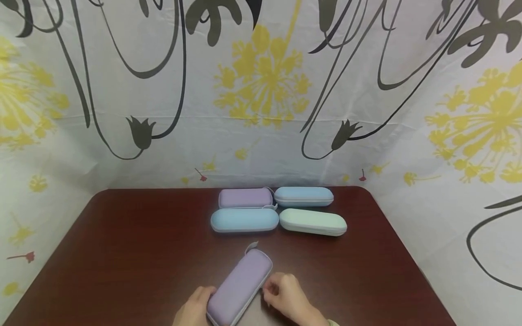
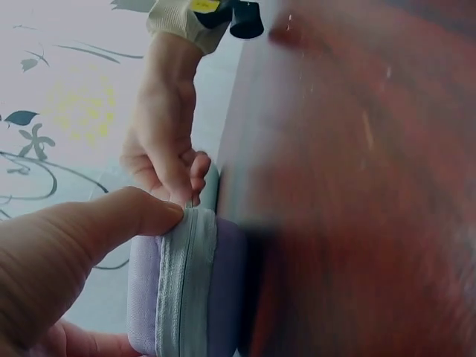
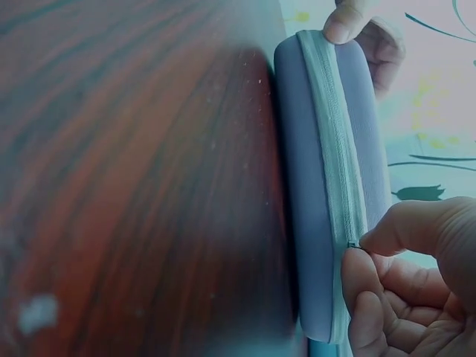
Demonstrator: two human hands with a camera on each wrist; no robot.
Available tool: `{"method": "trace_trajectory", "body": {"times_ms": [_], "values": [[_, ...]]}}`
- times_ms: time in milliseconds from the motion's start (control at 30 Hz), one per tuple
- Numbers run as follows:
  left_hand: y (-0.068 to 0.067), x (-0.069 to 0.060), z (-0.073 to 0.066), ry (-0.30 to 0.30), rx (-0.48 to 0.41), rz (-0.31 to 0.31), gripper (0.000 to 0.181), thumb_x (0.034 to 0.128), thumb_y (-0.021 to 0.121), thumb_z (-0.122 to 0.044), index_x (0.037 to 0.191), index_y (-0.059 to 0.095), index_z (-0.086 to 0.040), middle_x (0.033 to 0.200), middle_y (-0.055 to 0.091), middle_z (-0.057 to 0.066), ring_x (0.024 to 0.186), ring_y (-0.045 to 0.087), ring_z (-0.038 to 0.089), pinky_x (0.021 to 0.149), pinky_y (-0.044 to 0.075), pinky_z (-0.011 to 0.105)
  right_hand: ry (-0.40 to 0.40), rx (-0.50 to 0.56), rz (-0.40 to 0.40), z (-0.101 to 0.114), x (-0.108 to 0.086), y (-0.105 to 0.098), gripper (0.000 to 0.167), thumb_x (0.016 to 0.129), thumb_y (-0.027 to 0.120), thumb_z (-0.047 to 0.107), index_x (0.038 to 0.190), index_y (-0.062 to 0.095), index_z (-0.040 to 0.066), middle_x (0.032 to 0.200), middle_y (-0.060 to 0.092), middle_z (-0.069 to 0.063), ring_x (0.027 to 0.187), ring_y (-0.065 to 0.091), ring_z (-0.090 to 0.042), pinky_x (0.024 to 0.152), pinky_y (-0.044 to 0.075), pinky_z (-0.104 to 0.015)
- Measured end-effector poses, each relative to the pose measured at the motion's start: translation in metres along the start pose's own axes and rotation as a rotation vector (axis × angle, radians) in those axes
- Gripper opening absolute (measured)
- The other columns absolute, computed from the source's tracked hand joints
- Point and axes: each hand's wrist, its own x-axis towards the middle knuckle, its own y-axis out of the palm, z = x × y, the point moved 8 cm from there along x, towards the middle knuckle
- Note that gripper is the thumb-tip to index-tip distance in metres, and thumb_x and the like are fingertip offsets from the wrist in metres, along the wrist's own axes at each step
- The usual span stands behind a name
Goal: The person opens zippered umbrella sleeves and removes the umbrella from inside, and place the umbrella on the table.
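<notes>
A purple zip case (image 1: 240,287) lies slantwise on the table near its front edge, with a light grey zip band (image 3: 335,134) along its side. My left hand (image 1: 195,308) grips the near left end of it. In the left wrist view, the left thumb (image 2: 141,212) presses on the zip band at that end. My right hand (image 1: 287,294) is at the far right part of the case and pinches the small zip pull (image 3: 355,245) between thumb and forefinger. Along the visible stretch between the two hands, the zip looks closed. A loop strap (image 1: 252,246) sticks out from the far end.
Behind it on the dark brown table (image 1: 134,253) lie another purple case (image 1: 245,198), two blue cases, one in front (image 1: 244,220) and one behind (image 1: 303,196), and a pale green case (image 1: 313,222). A patterned curtain (image 1: 244,149) hangs beyond the table's back edge.
</notes>
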Motion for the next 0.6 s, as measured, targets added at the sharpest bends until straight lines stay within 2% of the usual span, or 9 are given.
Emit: {"method": "trace_trajectory", "body": {"times_ms": [100,233,333,433,500,533,600], "values": [[0.002,-0.005,-0.002,-0.030,0.054,-0.009,0.080,0.0379,0.086,-0.043,0.105,0.062,-0.007,0.094,0.060,0.000,0.070,0.058,0.014,0.055,0.046,0.028,-0.014,0.000,-0.010,0.001,-0.002,0.001,0.017,0.067,0.071,-0.002,0.066,0.063,0.013,0.064,0.054,0.011,0.056,0.045,0.009,0.049,0.038,-0.007],[0.005,-0.012,-0.006,-0.044,0.106,-0.039,0.076,0.0405,0.084,-0.043,0.104,0.061,-0.007,0.089,0.060,0.001,0.060,0.054,0.012,0.049,0.042,0.026,-0.022,0.015,-0.003,0.003,-0.003,0.004,0.016,0.066,0.070,-0.003,0.067,0.064,0.012,0.064,0.055,0.010,0.057,0.046,0.008,0.050,0.039,-0.007],[0.004,-0.015,-0.010,-0.023,0.121,-0.090,0.073,0.0431,0.081,-0.050,0.100,0.062,-0.007,0.084,0.059,-0.001,0.057,0.051,0.009,0.046,0.039,0.024,-0.043,0.047,0.028,0.008,-0.005,0.008,0.017,0.066,0.070,-0.003,0.067,0.064,0.012,0.065,0.056,0.009,0.060,0.047,0.008,0.052,0.040,-0.007],[0.001,-0.018,-0.014,0.020,0.144,-0.183,0.078,0.0417,0.076,-0.062,0.095,0.063,-0.007,0.080,0.058,-0.001,0.054,0.050,0.008,0.043,0.037,0.023,-0.078,0.095,0.078,0.014,-0.007,0.014,0.016,0.067,0.070,-0.003,0.067,0.064,0.012,0.064,0.057,0.009,0.060,0.047,0.009,0.053,0.040,-0.006],[0.000,-0.020,-0.016,0.036,0.161,-0.230,0.078,0.0424,0.074,-0.064,0.093,0.062,-0.007,0.079,0.059,0.001,0.052,0.050,0.010,0.042,0.036,0.023,-0.104,0.121,0.107,0.019,-0.008,0.017,0.016,0.068,0.071,-0.003,0.068,0.064,0.012,0.062,0.057,0.009,0.061,0.047,0.010,0.053,0.040,-0.006],[-0.001,-0.021,-0.018,0.040,0.172,-0.246,0.077,0.0434,0.073,-0.064,0.093,0.062,-0.007,0.080,0.060,0.001,0.052,0.051,0.011,0.042,0.036,0.024,-0.115,0.130,0.118,0.021,-0.009,0.018,0.016,0.068,0.071,-0.003,0.068,0.064,0.011,0.062,0.058,0.008,0.060,0.047,0.010,0.053,0.040,-0.006],[0.001,-0.022,-0.020,0.029,0.192,-0.224,0.076,0.0466,0.073,-0.063,0.096,0.062,-0.007,0.083,0.062,0.003,0.055,0.054,0.015,0.043,0.038,0.026,-0.128,0.140,0.132,0.024,-0.010,0.020,0.016,0.068,0.071,-0.003,0.069,0.064,0.011,0.061,0.058,0.008,0.060,0.046,0.011,0.052,0.040,-0.005]]}}
